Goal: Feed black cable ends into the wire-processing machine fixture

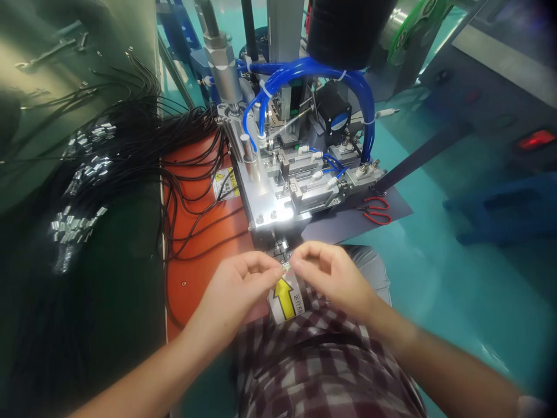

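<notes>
My left hand (243, 284) and my right hand (333, 276) meet at the near end of a metal machine (278, 206), each in a pinch. Between the fingertips is a tiny piece, too small to name. Just below the fingers lies a white label with a yellow arrow (285, 299). Beyond them, small metal parts of the machine (281, 247) show, partly covered by the fingers. Several black cables (195, 197) with metal ends run across the orange plate (187, 290) left of my left hand.
Red-handled pliers (378, 211) lie on a dark plate at the right of the machine. Thick blue air hoses (304, 69) arch over it. A large bundle of black cables (96, 157) fills the left side. A blue stool-like object (509, 209) stands on the green floor.
</notes>
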### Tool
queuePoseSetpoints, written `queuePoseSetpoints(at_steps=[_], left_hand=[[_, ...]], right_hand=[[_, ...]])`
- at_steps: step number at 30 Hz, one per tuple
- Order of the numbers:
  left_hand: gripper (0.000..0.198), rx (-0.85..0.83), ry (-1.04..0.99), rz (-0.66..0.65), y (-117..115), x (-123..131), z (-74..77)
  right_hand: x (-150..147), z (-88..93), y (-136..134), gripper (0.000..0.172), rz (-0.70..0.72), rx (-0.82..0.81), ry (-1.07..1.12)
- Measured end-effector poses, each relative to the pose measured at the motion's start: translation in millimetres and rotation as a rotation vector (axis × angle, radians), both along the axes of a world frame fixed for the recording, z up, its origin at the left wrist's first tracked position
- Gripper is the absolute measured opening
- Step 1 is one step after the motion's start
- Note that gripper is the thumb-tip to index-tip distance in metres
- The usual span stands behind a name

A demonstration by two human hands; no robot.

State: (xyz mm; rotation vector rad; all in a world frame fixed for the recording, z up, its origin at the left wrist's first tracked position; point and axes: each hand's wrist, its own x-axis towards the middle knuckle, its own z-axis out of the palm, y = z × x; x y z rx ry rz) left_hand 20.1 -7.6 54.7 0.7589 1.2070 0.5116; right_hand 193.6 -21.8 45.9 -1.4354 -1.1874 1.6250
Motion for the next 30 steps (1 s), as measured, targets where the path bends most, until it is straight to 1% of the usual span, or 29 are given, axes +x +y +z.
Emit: queuePoseSetpoints(at_steps=[5,10,15,19,24,30], left_hand=[[0.021,0.011,-0.018,-0.004,-1.2,-0.4,-2.7],[0.023,-0.008,-0.038,0.012,-1.6,0.6,0.5],[0.023,0.003,-0.009,0.027,-1.2,-0.3,0.8],[0.024,0.016,0.012,0.010,-2.1,-0.2,-0.2],[0.024,0.017,0.022,0.011,-2.3,2.1,-0.2],[0.024,0.020,0.014,0.009,-2.4,1.3,-2.2]], right_hand=[[-5.0,-2.6,-1.8,0.015,-0.037,-0.032,0.042],[-10.2,-3.1,-3.3,0.015,-0.065,-0.091,0.086],[-9.9,-3.1,-5.0,0.016,-0.073,-0.075,0.060],[-8.7,-2.1,-3.9,0.016,-0.068,-0.096,0.025],[-10.2,-1.5,-3.0,0.014,-0.079,-0.102,0.027],[-9.9,-1.2,-2.6,0.014,-0.099,-0.065,0.046]])
